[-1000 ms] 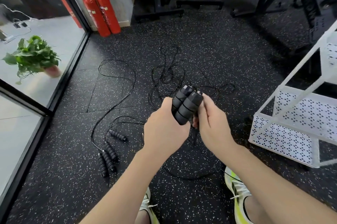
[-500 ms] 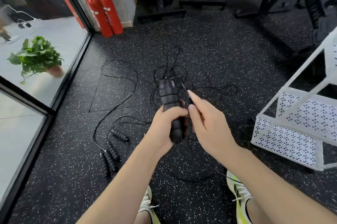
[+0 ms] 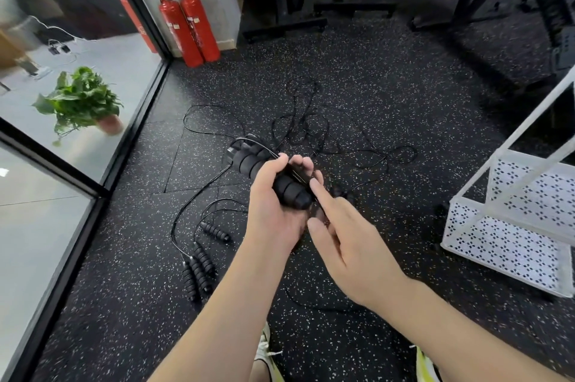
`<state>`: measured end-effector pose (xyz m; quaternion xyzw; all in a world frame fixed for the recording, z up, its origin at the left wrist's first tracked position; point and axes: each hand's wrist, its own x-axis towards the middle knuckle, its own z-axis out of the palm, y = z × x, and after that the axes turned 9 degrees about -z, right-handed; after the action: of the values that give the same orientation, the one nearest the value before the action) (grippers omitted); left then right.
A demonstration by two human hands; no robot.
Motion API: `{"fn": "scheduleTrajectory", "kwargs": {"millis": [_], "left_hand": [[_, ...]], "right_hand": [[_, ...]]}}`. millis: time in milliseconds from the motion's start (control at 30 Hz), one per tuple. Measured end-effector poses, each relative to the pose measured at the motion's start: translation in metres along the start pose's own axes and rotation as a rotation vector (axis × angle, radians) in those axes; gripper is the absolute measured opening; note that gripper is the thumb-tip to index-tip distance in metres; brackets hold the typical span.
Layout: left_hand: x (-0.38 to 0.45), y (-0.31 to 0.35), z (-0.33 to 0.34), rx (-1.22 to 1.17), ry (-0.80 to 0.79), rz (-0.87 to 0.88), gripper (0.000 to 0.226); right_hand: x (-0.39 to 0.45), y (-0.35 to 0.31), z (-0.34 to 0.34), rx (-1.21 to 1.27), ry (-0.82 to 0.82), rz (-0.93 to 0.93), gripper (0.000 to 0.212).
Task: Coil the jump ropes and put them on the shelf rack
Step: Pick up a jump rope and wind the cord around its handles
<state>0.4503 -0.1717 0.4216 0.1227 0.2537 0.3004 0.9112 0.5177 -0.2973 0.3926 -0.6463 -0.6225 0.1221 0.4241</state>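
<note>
My left hand grips two black ribbed jump rope handles side by side, tilted with their upper ends toward the left. Their thin black cord trails from the handles down to a tangle on the floor ahead. My right hand is just right of the handles, its index finger straight and touching the cord at their lower end, its thumb extended. More jump rope handles with cords lie on the floor at the left. The white perforated shelf rack stands at the right.
Two red fire extinguishers stand by the wall at the back left. A glass wall with a potted plant behind it runs along the left. Black gym machine bases line the back. My shoes show at the bottom.
My left hand has tilted the handles from upright to leaning left. My right hand let go of the handles and slid down, now touching the cord with a straight finger.
</note>
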Motion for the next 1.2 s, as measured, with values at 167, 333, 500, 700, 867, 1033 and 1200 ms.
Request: {"fn": "scheduleTrajectory", "kwargs": {"millis": [167,333,500,700,867,1033,1200], "left_hand": [[-0.002,-0.012,0.004,-0.027,0.114,0.054,0.011],[-0.007,-0.020,0.012,0.139,0.140,0.180,0.026],[-0.013,-0.039,0.012,0.484,0.271,0.254,0.013],[-0.015,-0.047,0.018,0.558,0.247,0.346,0.045],[-0.016,-0.045,0.020,0.611,0.211,0.375,0.036],[-0.022,-0.043,0.023,0.657,0.155,0.344,0.037],[-0.024,-0.044,0.025,0.619,0.039,0.299,0.038]], "right_hand": [[0.006,-0.021,0.012,0.144,-0.030,0.250,0.073],[0.020,-0.029,0.011,0.292,0.183,0.535,0.059],[0.034,-0.020,0.010,0.592,0.360,0.795,0.068],[0.041,-0.015,-0.005,0.768,0.362,0.863,0.042],[0.040,-0.018,-0.008,0.873,0.371,0.858,0.040],[0.040,-0.015,-0.012,0.880,0.434,0.821,0.037],[0.043,-0.009,-0.015,0.936,0.443,0.680,0.041]]}}
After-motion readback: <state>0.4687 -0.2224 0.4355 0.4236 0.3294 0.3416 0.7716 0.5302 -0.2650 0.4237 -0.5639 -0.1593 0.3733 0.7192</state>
